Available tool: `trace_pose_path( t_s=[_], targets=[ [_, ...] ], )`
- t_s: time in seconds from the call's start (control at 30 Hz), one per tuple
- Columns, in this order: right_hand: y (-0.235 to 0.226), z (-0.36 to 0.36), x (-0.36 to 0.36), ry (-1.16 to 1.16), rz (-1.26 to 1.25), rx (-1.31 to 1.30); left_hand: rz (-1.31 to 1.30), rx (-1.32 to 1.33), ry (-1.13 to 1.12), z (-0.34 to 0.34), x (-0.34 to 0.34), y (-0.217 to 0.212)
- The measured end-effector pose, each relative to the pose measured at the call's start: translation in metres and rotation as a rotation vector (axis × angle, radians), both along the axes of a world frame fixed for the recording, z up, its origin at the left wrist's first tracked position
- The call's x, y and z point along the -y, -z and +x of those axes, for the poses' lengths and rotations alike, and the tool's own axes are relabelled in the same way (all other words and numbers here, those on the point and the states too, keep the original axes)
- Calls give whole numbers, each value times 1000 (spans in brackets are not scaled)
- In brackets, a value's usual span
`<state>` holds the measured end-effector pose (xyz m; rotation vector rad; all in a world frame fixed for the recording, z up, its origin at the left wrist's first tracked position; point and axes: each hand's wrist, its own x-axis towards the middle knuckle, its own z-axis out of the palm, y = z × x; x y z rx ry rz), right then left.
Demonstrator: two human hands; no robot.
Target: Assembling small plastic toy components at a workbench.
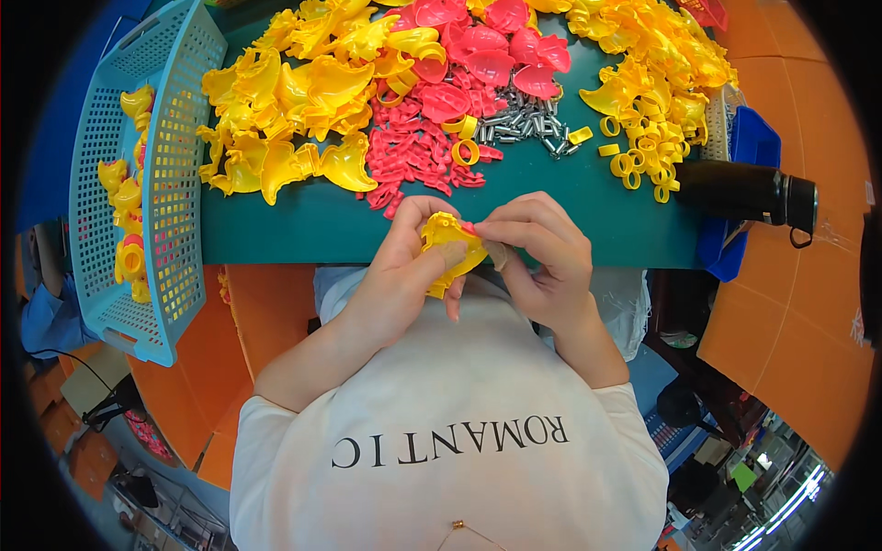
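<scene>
My left hand (393, 280) is closed around a yellow plastic half shell (437, 230), its hollow side facing up, just in front of the table's near edge. My right hand (548, 254) pinches a small red plastic piece (468, 228) against the shell's upper right rim. Fingertips partly cover the red piece, so how it sits in the shell cannot be made out. Beyond my hands lies a heap of small red parts (413, 147). Yellow rings (466, 151) rest beside that heap.
Yellow shells (344, 163) pile up at the left, red shells (490, 66) and metal pins (528, 119) in the middle. Rings (643, 151) lie at right near a black bottle (735, 191) and blue tray (726, 253). A light blue basket (175, 211) with assembled yellow figures (131, 260) stands left.
</scene>
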<state>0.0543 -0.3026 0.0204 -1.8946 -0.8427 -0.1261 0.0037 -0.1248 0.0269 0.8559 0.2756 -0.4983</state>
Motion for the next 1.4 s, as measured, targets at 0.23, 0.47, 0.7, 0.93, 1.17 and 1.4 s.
trace_pose_path(
  t_s=[0.23, 0.47, 0.7, 0.93, 1.17, 1.4],
  targets=[
    [-1, -3, -6, 20, -77, 68, -4, -20, -58, -1, 8, 9],
    [7, -14, 5, 82, 228, -682, 151, 141, -25, -3, 15, 19],
    [8, 12, 30, -31, 332, -853, 140, 125, 80, -1, 18, 22],
    [24, 69, 25, 286, -410, 146, -43, -132, 135, 17, 14, 11],
    [21, 76, 20, 195, -412, 163, -8, -84, 164, 15, 2, 7],
    [-31, 37, 22, -130, 168, -980, 237, 39, 209, 12, -3, 0]
  ],
)
